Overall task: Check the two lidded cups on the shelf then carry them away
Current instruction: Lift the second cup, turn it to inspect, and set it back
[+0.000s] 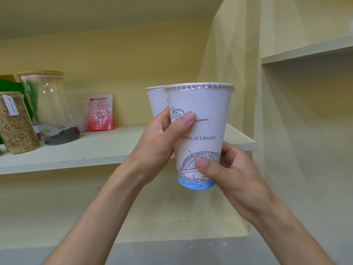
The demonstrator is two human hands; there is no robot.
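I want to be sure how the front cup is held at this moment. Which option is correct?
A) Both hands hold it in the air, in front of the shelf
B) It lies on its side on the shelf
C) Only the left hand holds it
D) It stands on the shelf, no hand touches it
A: the front cup is off the shelf, with the left hand on its side and the right hand near its base.

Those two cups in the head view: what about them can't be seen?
- Rear cup: head view; mostly hidden behind the front cup and the left hand; whether it rests on the shelf cannot be told.
- Front cup's print: the left thumb covers the start of the wording; the right hand covers part of the bridge drawing.
- Contents: opaque walls hide them.
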